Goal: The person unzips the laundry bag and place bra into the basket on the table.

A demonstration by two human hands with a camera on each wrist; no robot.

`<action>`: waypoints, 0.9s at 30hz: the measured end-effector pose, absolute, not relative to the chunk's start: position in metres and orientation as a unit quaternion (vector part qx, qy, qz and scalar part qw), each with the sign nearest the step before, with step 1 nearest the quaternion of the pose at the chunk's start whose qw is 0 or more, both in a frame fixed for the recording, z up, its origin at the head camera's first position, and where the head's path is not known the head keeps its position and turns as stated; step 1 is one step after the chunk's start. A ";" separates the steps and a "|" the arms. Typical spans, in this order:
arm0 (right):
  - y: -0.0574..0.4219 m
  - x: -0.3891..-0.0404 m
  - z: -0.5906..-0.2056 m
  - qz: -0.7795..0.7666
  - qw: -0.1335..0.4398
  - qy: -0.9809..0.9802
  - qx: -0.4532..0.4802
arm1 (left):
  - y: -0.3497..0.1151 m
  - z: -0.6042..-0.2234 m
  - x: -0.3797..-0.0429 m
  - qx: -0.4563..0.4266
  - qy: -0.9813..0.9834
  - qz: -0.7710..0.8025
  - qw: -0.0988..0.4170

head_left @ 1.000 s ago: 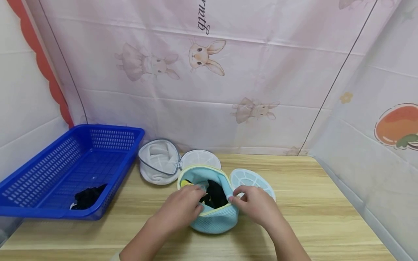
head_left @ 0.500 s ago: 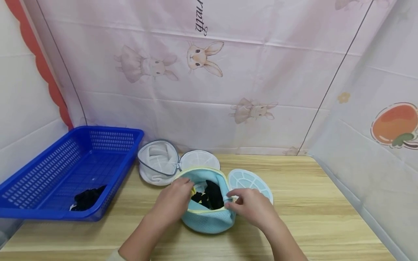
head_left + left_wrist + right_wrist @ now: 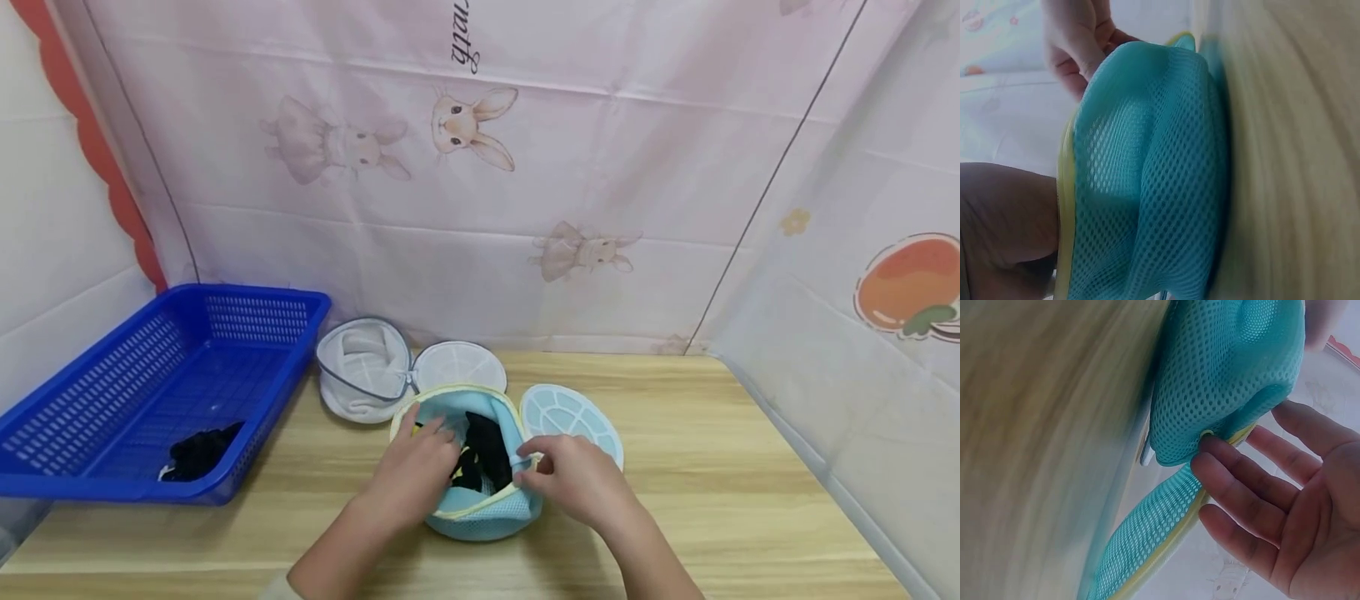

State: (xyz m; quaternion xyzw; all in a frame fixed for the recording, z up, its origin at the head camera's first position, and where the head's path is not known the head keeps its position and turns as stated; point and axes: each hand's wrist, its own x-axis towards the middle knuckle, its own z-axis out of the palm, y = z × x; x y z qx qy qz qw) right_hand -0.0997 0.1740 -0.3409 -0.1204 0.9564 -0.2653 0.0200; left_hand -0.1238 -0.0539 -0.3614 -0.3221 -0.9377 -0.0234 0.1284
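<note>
A light-blue mesh laundry bag [image 3: 483, 525] with yellow trim stands unzipped on the table, its mouth facing up. Inside lie a black cloth item [image 3: 487, 446] and a smaller black-and-yellow cloth item [image 3: 467, 473]. My left hand [image 3: 420, 467] reaches over the near-left rim into the bag, fingers extended, tips down by the contents. In the left wrist view, the yellow rim crosses in front of that hand [image 3: 1007, 225]. My right hand [image 3: 577, 479] pinches the bag's right rim between thumb and fingers. The bag's round lid [image 3: 573, 417] lies folded back beyond it.
At left stands a blue plastic basket [image 3: 281, 392] holding a black cloth bundle [image 3: 202, 452] with a white bit. Behind the blue bag, a white mesh bag [image 3: 363, 367] lies with its lid [image 3: 461, 367] flipped aside. A patterned curtain [image 3: 480, 250] rises along the table's back.
My left hand has shifted from inside the bag to its left rim, then back in with fingers spread. The bag has slid slightly left. My right hand keeps its pinch on the rim.
</note>
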 end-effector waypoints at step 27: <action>0.173 -0.101 -0.343 -0.301 0.057 0.945 -0.112 | -0.081 -0.317 -0.134 -0.279 -0.846 -0.412 0.192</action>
